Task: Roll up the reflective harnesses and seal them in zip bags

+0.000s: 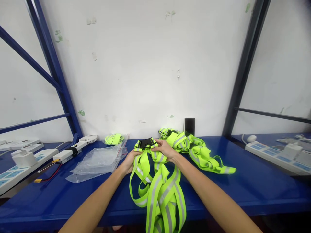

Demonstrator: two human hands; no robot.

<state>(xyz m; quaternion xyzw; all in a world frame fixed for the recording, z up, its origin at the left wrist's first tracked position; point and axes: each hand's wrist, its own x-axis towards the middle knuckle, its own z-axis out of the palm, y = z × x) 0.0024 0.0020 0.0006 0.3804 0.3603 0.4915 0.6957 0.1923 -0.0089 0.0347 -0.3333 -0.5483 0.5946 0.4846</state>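
Reflective straps trail down from left grip and right grip.

On my feed I count one left hand, one right hand, one held bunch of yellow straps, one loose heap, one folded bundle, one phone, one fan; I see at least two power strips. The clear bags overlap too much to number.

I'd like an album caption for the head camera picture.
Left hand and right hand hold bright yellow straps on either side of a black buckle, at a blue table.
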